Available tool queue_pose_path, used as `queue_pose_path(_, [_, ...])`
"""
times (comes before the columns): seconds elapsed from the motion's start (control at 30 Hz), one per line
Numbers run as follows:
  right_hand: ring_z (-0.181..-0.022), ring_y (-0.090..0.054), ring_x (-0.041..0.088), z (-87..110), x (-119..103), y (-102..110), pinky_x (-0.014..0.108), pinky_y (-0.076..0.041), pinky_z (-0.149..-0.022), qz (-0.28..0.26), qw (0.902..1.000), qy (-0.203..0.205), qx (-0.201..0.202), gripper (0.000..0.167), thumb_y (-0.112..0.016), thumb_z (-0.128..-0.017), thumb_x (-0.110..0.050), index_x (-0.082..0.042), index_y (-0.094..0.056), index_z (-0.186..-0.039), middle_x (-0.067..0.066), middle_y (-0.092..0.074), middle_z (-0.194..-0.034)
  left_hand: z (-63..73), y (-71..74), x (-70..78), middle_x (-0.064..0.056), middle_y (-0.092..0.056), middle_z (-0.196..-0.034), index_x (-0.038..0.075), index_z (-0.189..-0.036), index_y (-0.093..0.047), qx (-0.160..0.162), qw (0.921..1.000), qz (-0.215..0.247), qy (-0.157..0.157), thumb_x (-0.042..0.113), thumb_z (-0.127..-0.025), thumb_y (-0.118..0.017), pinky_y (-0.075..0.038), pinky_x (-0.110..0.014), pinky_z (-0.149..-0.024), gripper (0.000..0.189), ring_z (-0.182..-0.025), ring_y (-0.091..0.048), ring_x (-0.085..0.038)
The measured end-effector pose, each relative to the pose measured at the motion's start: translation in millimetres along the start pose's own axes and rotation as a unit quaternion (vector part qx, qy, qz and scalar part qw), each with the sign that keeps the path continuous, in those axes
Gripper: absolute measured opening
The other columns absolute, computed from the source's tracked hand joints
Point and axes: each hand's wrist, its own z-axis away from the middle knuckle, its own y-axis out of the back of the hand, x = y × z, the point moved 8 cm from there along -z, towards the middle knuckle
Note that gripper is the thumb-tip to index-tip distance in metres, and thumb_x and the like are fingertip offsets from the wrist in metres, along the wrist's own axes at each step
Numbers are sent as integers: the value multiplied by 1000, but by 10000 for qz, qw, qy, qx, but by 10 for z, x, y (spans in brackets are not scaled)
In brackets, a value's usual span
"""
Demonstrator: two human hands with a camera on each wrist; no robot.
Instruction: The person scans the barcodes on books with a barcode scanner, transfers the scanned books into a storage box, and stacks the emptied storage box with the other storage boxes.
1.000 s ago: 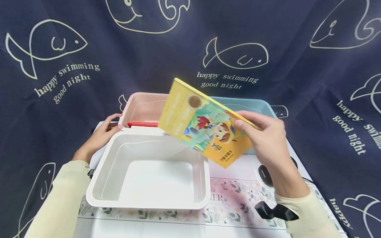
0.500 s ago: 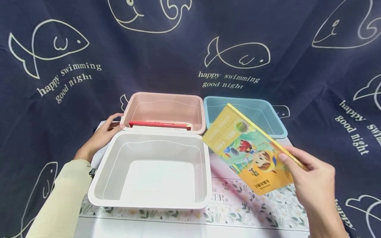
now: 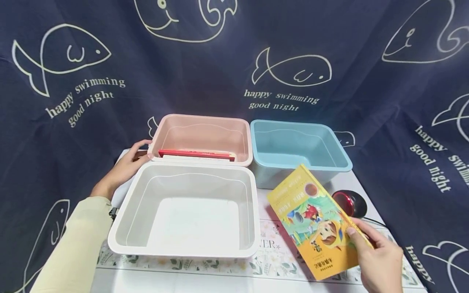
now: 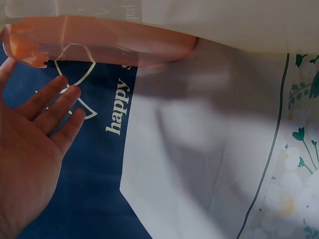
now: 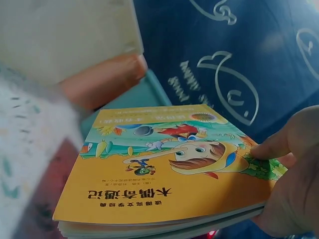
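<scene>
My right hand [image 3: 381, 256] pinches a yellow picture book [image 3: 315, 228] by its spine edge, thumb on the cover and fingers behind. The book tilts over the table's right side, in front of the blue bin [image 3: 302, 158]. In the right wrist view its cover [image 5: 164, 169] shows a cartoon figure with a yellow hat and long nose, and the page edges face the camera. My left hand [image 3: 126, 167] touches the left end of the pink bin [image 3: 205, 134]; in the left wrist view the hand's [image 4: 35, 149] fingers are extended. A red book [image 3: 198, 154] stands inside the pink bin.
A white bin [image 3: 183, 251] sits in front of the pink one, overlapping its front in the head view. A black rounded device [image 3: 349, 203] with a red glow and a cable lies right of the blue bin. Dark fish-print cloth [image 3: 205, 81] hangs behind.
My right hand has carried the yellow book from over the bins to the right and down toward the front of the table. My left hand has stayed at the pink bin.
</scene>
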Motion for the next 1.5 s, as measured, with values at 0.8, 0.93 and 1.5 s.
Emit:
queue_pose_path(0.8, [-64, -58, -23, 97, 656, 333, 5, -49, -53, 637, 9943, -741, 416, 29, -71, -94, -9, -36, -76, -106, -45, -56, -66, -11, 41, 25, -26, -39, -162, 33, -163, -21, 43, 9999, -100, -92, 55, -105, -50, -50, -61, -105, 69, -145, -45, -48])
queue_pose_path(0.93, [-66, -62, -18, 101, 452, 278, 7, -50, -54, 113, 9967, -754, 293, 29, -73, -94, -7, -18, -78, -120, -38, -65, -70, -12, 26, 43, -26, -39, -162, 34, -163, -22, -4, 9999, -69, -109, 55, -104, -52, -47, -64, -107, 69, -146, -44, -48])
queue_pose_path(1.5, [-75, -75, 12, -402, -1245, -205, 22, -61, -62, -2585, 9223, 1847, -2198, 27, -58, -95, 17, 13, -70, -118, 8, -80, -97, -13, -8, 9, -26, -37, -163, 33, -163, -20, -25, 9999, -83, -60, 58, -103, -52, -45, -68, -108, 72, -148, -40, -49])
